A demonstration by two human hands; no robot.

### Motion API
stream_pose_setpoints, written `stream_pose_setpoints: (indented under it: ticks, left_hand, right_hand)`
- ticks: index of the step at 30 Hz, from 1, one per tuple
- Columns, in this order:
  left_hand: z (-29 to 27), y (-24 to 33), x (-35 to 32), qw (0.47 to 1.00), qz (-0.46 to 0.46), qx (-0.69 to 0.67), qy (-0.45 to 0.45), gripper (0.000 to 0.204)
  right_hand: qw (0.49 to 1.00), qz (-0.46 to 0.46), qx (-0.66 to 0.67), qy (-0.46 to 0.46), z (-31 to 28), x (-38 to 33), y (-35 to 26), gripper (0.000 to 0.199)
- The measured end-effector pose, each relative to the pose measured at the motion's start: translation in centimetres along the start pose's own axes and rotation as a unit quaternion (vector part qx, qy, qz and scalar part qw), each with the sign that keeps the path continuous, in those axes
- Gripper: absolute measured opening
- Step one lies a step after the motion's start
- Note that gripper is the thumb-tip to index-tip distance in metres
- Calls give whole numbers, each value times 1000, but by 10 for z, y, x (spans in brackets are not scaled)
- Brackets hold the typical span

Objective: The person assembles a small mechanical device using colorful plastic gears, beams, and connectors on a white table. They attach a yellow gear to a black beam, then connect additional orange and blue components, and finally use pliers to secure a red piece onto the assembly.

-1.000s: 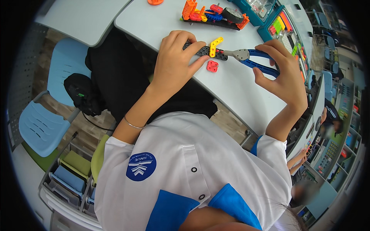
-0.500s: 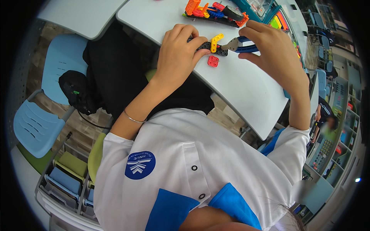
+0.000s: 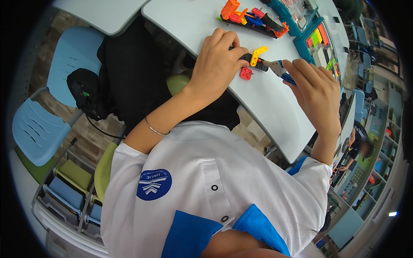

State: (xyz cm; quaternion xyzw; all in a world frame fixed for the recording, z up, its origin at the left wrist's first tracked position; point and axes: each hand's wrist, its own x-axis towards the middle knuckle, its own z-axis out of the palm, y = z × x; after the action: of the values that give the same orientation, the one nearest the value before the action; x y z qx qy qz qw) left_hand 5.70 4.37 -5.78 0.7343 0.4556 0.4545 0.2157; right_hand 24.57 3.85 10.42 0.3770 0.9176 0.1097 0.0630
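Observation:
My left hand (image 3: 218, 60) is closed on a black plastic building beam (image 3: 261, 65) with holes, holding it just above or against the white table. Across the beam stands a bent yellow piece (image 3: 258, 55). In my right hand (image 3: 317, 88) are pliers (image 3: 273, 67) with metal jaws and blue handles. Their jaw tips meet the beam's right end, at a small red bit beside the yellow piece. A red square piece with holes (image 3: 246, 73) lies on the table just below the beam.
Beyond my hands sits a built model (image 3: 254, 19) of orange, blue and black parts with a wheel. Teal parts boxes (image 3: 310, 41) stand at the table's far right. Blue chairs (image 3: 41, 131) are on my left. A person (image 3: 356, 146) works farther off at right.
The whole view has shifted, so hands and table things appear farther right. My right hand's fingers have drawn closer together round the plier handles. The left hand still grips the beam.

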Motion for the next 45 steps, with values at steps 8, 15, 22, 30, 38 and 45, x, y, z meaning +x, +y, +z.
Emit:
stream_pose_setpoints:
  ticks: [8,15,22,30,38,45]
  left_hand:
    - [5,-3,1,1000,15,5,9,29]
    - [-20,19,10,995,15,-95,19,41]
    - [-15,41,8,874,-170,-452,-56,25]
    - [-12,38,19,861,-228,-444,-101,16]
    - [-6,37,23,903,-190,-378,-80,15]
    - [-20,20,40,980,-92,-176,-31,12]
  right_hand:
    - [978,122,53,158,-38,-37,6,49]
    - [887,245,314,233,49,-65,10,49]
    - [818,260,416,300,77,-62,-18,51]
    - [793,266,457,304,81,-71,-18,52]
    - [835,216,386,326,85,-80,-2,48]
    - [793,325,310,413,89,-96,13,50]
